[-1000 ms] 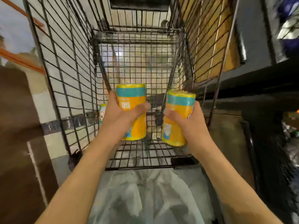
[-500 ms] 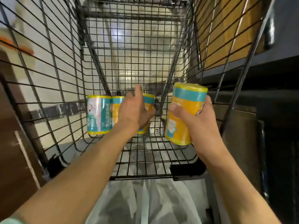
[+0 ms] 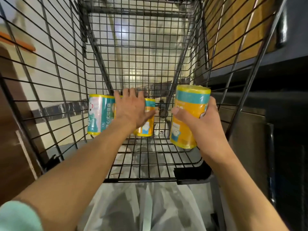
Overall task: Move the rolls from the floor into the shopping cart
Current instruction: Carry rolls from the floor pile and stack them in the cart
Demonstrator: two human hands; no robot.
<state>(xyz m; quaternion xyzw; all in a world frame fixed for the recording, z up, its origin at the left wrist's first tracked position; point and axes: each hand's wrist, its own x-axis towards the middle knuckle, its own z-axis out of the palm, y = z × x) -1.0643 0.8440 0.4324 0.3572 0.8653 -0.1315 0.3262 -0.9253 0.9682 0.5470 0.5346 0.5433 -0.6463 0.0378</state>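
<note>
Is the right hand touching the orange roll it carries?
Touching. The head view shows the right hand wrapped round the orange roll, thumb across its front.

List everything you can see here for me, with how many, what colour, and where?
Shopping cart: one, black wire, fills the view ahead.
Rolls standing in the cart: two; a teal and white roll at the left, a yellow and teal roll beside it, partly behind the left hand.
Held roll: one, yellow with a teal band, upright above the cart floor at the right.
Pale sheet: one, whitish, below the cart's near edge.
Left hand: fingers straight, over the middle roll.
Right hand: grips the held roll.
</note>
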